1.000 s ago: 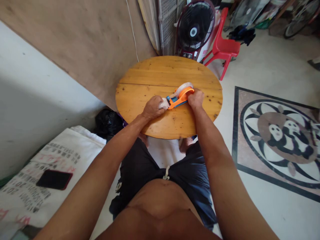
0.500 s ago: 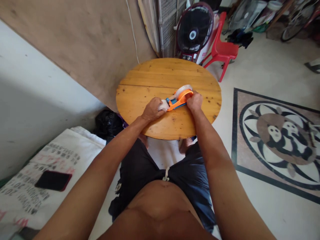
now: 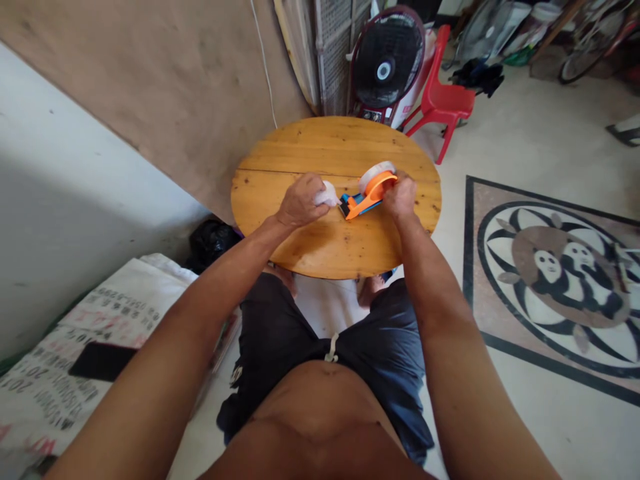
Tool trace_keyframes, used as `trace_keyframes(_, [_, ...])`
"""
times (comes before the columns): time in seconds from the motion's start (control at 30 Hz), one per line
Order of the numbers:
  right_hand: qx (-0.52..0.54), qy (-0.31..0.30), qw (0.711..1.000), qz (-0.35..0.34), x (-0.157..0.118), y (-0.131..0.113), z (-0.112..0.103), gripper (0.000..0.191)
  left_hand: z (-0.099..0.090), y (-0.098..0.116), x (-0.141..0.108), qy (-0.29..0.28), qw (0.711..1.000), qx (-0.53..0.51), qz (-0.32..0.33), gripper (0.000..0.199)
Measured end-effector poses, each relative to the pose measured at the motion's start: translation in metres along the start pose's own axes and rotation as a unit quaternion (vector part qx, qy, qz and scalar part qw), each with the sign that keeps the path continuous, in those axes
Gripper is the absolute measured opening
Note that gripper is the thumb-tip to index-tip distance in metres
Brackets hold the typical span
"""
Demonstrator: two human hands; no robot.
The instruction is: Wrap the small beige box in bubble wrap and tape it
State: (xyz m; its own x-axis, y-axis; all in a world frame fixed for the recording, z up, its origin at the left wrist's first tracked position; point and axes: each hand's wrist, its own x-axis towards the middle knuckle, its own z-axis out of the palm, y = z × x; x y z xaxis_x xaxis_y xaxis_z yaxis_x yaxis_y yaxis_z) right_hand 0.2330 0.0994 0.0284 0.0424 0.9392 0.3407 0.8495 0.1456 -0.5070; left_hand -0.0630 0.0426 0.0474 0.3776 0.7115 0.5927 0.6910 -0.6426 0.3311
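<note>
My right hand (image 3: 401,195) grips the handle end of an orange and blue tape dispenser (image 3: 364,203), tilted above the table. A whitish roll of tape (image 3: 376,175) sits on the dispenser. My left hand (image 3: 303,201) is closed around a small, rounded white bundle (image 3: 327,194) that looks wrapped; what is inside cannot be made out. A faint strip of clear tape seems to run between the roll and the bundle. The dispenser's dark cutting end is close beside the bundle. Both hands are over the oval wooden table (image 3: 340,250).
Beyond the table stand a dark red fan (image 3: 387,60) and a red plastic chair (image 3: 450,100). To the left, a black phone (image 3: 103,361) lies on a white printed sack (image 3: 145,287), near a black plastic bag (image 3: 213,241). A panda floor mosaic (image 3: 555,267) is at right.
My hands have moved apart: the right, with the tape dispenser, shifted right, and the left went slightly up and left with the white bundle. A gap has opened between dispenser and bundle.
</note>
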Motion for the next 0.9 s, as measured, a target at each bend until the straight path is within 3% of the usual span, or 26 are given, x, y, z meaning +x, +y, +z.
trace_keyframes(0.1, [-0.017, 0.040, 0.998, 0.043, 0.001, -0.002, -0.005, 0.032, -0.008, 0.003, 0.002, 0.001, 1.000, 0.004, 0.006, 0.038])
trace_keyframes(0.23, [-0.025, 0.025, 0.997, 0.066, -0.002, -0.007, -0.008, 0.026, -0.004, 0.008, -0.008, 0.010, 1.000, -0.006, -0.008, 0.032])
trace_keyframes(0.4, [-0.020, 0.028, 0.998, 0.050, -0.006, -0.012, -0.013, 0.029, 0.001, 0.010, -0.018, 0.007, 1.000, -0.015, -0.023, 0.030])
trace_keyframes(0.63, [-0.015, 0.007, 1.000, 0.000, -0.004, -0.021, -0.031, 0.036, -0.015, 0.007, -0.015, 0.016, 1.000, -0.017, -0.021, 0.034])
trace_keyframes(0.77, [0.016, 0.015, 0.999, 0.025, -0.001, -0.020, -0.028, 0.031, -0.017, 0.006, -0.021, 0.006, 1.000, -0.024, -0.014, 0.033])
trace_keyframes(0.9, [0.087, 0.023, 0.995, 0.043, -0.001, -0.016, -0.019, 0.033, -0.005, 0.008, -0.040, 0.000, 0.998, -0.039, -0.044, 0.030])
